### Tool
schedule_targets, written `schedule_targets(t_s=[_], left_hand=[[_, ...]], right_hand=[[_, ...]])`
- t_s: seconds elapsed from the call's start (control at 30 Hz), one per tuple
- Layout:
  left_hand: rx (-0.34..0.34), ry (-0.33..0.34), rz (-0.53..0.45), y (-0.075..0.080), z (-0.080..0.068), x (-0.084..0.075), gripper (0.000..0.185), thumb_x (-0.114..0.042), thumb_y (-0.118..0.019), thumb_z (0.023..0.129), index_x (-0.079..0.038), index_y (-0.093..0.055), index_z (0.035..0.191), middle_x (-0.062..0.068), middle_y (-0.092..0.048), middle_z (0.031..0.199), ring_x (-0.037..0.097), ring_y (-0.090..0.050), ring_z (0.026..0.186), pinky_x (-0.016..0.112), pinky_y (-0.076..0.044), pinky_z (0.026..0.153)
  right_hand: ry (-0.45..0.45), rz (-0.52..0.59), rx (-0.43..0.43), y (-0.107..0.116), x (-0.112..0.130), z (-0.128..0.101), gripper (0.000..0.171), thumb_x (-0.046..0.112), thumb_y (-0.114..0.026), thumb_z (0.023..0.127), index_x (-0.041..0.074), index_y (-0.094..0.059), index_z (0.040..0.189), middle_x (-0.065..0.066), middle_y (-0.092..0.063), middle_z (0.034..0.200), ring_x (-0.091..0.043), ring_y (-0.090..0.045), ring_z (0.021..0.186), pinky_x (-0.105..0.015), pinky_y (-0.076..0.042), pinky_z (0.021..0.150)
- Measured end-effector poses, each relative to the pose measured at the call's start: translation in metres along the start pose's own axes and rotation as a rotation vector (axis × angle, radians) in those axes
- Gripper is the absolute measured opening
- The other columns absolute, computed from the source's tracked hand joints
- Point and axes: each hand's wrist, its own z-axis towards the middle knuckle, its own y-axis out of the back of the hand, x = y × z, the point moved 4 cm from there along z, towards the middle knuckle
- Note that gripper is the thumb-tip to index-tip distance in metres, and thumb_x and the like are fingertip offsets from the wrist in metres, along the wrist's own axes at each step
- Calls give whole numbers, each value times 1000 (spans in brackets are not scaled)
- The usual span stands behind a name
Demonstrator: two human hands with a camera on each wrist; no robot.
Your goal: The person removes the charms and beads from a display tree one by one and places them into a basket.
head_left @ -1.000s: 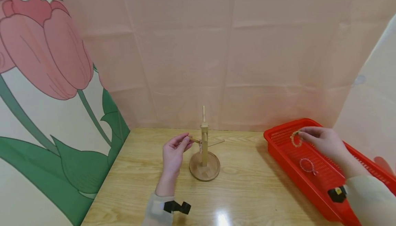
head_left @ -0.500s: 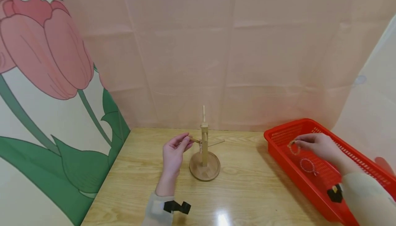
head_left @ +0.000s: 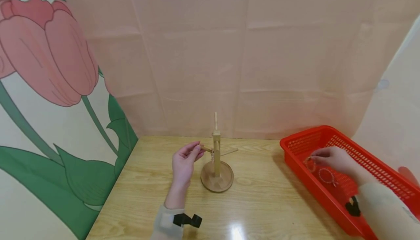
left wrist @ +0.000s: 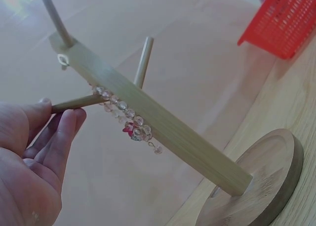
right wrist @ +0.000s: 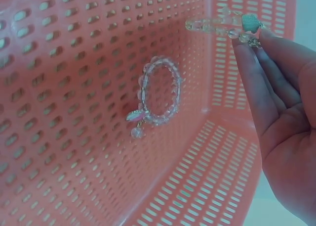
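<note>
My left hand [head_left: 184, 163] pinches the tip of a wooden peg [left wrist: 79, 104] on the bracelet stand [head_left: 217, 156]. Near the post, a clear pink beaded bracelet [left wrist: 121, 107] with a red charm hangs on that same peg. Over at the right, my right hand [head_left: 336, 159] is inside the red basket [head_left: 303, 180], pinching a yellowish beaded bracelet [right wrist: 212, 26] between thumb and fingers. Below it, a second pale pink beaded bracelet [right wrist: 160, 90] with a dangling bead lies on the basket floor, apart from the hand.
The stand's round base [left wrist: 269, 171] rests on the wooden table [head_left: 256, 203]. Other bare pegs [left wrist: 144, 62] stick out from the post. A pinkish cloth [head_left: 197, 50] hangs behind the table, and a tulip-patterned panel [head_left: 49, 50] stands at the left.
My right hand has moved down and slightly left in the basket, lowering the yellowish bracelet beside the other one. My left hand stays on the peg.
</note>
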Motion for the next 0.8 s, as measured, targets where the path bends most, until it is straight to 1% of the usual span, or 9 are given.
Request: schedule_targets(t_s=[0.2, 0.27, 0.37, 0.47, 0.53, 0.6, 0.8], left_hand=[[-1, 1, -2, 0, 0, -1, 18, 10, -68, 101, 16, -72, 118, 25, -76, 107, 21, -79, 89, 37, -68, 86], [-2, 0, -2, 0, 0, -1, 18, 10, -68, 101, 15, -72, 117, 26, -76, 107, 21, -79, 89, 37, -68, 87], [-3, 0, -3, 0, 0, -1, 18, 10, -68, 101, 15, -72, 117, 27, -76, 107, 21, -79, 89, 37, -68, 87], [-2, 3, 1, 1, 0, 0, 18, 10, -68, 101, 15, -72, 117, 25, -76, 107, 21, -79, 88, 37, -68, 87], [-1, 4, 4, 1, 0, 0, 18, 9, -68, 101, 15, -72, 117, 24, -76, 106, 21, -79, 88, 37, -68, 87], [0, 5, 9, 1, 0, 0, 19, 9, -68, 101, 16, -71, 118, 24, -76, 106, 21, -79, 88, 37, -68, 87], [-2, 10, 16, 1, -1, 0, 19, 8, -68, 101, 15, -71, 119, 24, -76, 107, 20, -79, 88, 37, -68, 87]], right_hand=[[-15, 16, 9, -4, -2, 0, 32, 30, -70, 107, 5, -77, 126, -10, -78, 112, -27, -74, 98, -31, -65, 77], [-21, 18, 10, -4, -2, 1, 32, 30, -70, 107, 5, -77, 126, -10, -78, 113, -26, -73, 98, -32, -65, 78], [-14, -8, 1, -6, -4, 1, 31, 28, -71, 106, 4, -77, 124, -10, -78, 112, -25, -71, 96, -36, -65, 78], [-14, -42, -22, -6, -6, 2, 29, 26, -73, 105, 4, -78, 122, -9, -78, 110, -22, -70, 95, -37, -65, 77], [-8, -55, -29, -6, -7, 2, 27, 24, -73, 105, 2, -78, 121, -11, -78, 110, -23, -70, 94, -37, -64, 77], [-19, -58, -38, -7, -7, 2, 26, 23, -73, 105, 3, -78, 121, -10, -78, 109, -23, -70, 94, -36, -64, 77], [-20, -69, -51, -8, -7, 2, 26, 21, -73, 105, 2, -78, 121, -13, -78, 109, -24, -70, 93, -34, -64, 74]])
